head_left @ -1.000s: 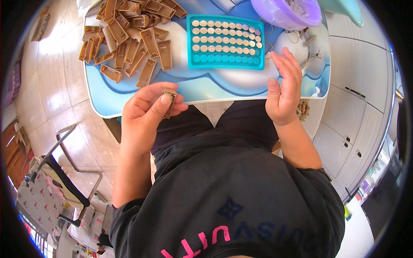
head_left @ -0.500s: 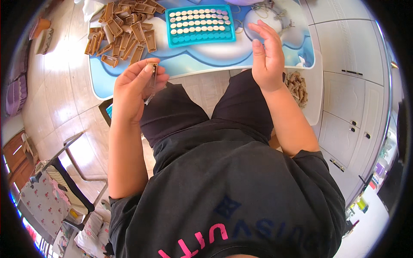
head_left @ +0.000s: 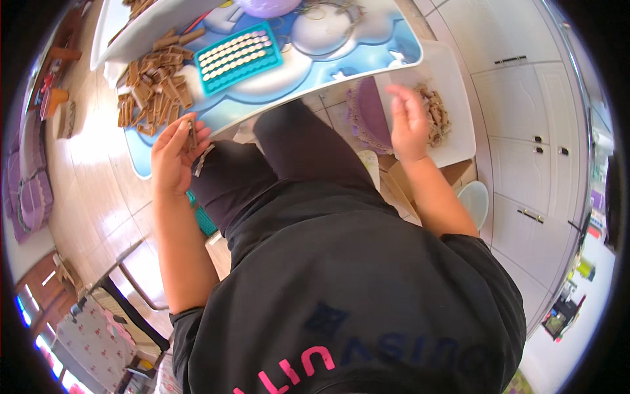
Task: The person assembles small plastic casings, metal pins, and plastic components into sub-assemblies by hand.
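My left hand (head_left: pixel 176 157) is closed on a small brown plastic piece (head_left: pixel 192 134), held between thumb and fingers by the table's near left edge. A thin pale strip (head_left: pixel 203 161) shows just below those fingers; what it is I cannot make out. My right hand (head_left: pixel 409 128), slightly blurred, is raised beside a white bin (head_left: pixel 462 111), its fingers loosely bent and nothing visible in them. Tan-brown pieces (head_left: pixel 433 117) lie in that bin. On the table, a heap of brown plastic pieces (head_left: pixel 154 88) sits left of a teal tray (head_left: pixel 239 58) with rows of white round discs.
The blue-and-white table (head_left: pixel 315 72) curves across the front. A purple round object (head_left: pixel 266 5) and thin wire-like bits (head_left: pixel 344 12) lie at its far side. A purple stool seat (head_left: pixel 371 111) is beyond my knees. White cabinets (head_left: pixel 518 105) line the right.
The view has swung to the right, so more of the white bin and the purple seat shows. My right hand has moved from the table edge to beside the bin. My left hand still holds the brown piece.
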{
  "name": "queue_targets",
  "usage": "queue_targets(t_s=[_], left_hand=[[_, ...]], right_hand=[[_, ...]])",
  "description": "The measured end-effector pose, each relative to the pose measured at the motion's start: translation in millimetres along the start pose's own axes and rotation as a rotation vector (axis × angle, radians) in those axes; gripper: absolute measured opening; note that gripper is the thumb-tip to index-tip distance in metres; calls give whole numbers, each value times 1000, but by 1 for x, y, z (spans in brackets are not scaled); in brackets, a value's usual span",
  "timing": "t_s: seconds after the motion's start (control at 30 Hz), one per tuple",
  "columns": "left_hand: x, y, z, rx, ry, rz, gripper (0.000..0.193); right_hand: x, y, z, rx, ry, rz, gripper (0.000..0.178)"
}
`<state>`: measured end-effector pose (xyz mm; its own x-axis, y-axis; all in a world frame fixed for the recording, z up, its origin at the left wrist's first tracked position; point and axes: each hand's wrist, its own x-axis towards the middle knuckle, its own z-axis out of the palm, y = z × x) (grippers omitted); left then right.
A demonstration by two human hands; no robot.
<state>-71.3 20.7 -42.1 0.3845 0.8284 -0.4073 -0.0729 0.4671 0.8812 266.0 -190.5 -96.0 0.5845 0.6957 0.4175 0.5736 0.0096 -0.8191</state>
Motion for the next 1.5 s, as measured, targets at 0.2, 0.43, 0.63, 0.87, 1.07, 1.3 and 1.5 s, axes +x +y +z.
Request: queue_targets(t_s=[0.2, 0.43, 0.63, 0.87, 1.07, 1.3, 1.5], left_hand=[[2, 1, 2, -7, -1, -8, 28], [1, 4, 6, 15, 25, -4, 26], [2, 0, 3, 20, 41, 9, 28], [-3, -3, -2, -5, -11, 31, 29], [-28, -2, -26, -350, -170, 64, 29], [-81, -4, -75, -447, 26, 153, 28], [-106, -18, -109, -435, 201, 166, 26]], right_hand=[[-115, 79, -3, 249, -203, 712, 21], [-160, 99, 5, 263, -267, 970, 21], [-103, 72, 10, 133, -358, 804, 24], [-6, 3, 37, 653, -219, 782, 39], [28, -31, 51, 855, -345, 909, 41], [33, -31, 70, 891, -271, 1030, 39], [24, -52, 72, 852, -358, 1083, 35]])
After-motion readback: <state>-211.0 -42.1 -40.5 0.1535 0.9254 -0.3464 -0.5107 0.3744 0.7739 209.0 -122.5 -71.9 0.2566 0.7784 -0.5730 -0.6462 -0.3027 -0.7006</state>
